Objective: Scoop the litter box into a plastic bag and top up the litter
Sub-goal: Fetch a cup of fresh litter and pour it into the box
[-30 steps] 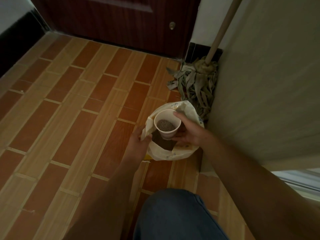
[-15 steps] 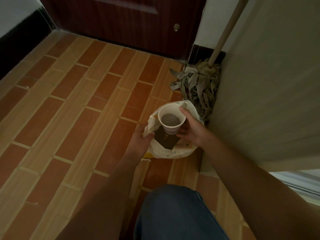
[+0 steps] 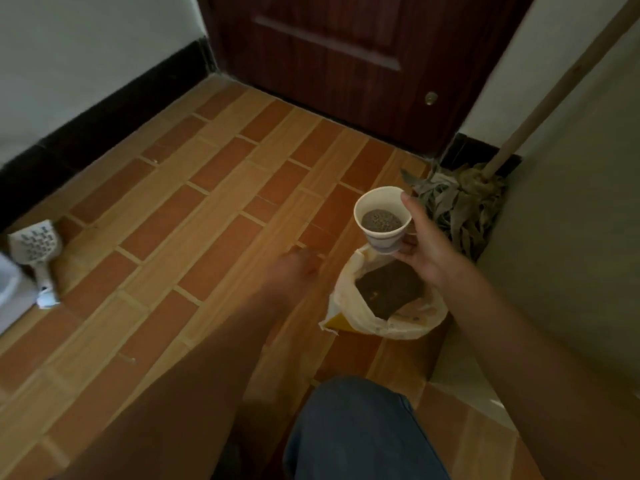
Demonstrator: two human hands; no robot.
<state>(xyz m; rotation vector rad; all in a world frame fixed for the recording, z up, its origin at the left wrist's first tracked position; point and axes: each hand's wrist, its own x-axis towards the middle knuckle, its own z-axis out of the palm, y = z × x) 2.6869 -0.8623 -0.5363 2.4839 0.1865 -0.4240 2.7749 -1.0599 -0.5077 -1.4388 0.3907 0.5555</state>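
Observation:
My right hand (image 3: 420,245) grips a white paper cup (image 3: 382,219) partly filled with grey litter, held above and just beyond the open litter bag (image 3: 349,306). The pale bag stands on the floor by the wall, dark litter showing in its mouth. My left hand (image 3: 294,271) is blurred over the tiles, a little left of the bag and apart from it; its fingers cannot be made out. A white slotted litter scoop (image 3: 34,249) lies on the floor at the far left, next to the edge of a white box (image 3: 7,285).
A mop (image 3: 457,202) leans in the corner right behind the cup, its wooden handle running up to the right. A dark wooden door (image 3: 346,64) closes the far side. A grey wall (image 3: 571,237) stands on the right. My knee in blue jeans (image 3: 356,431) is at the bottom.
My left hand let go of the bag's rim and moved left. My right hand lifted the cup higher off the bag. The view swung left, bringing the scoop into sight.

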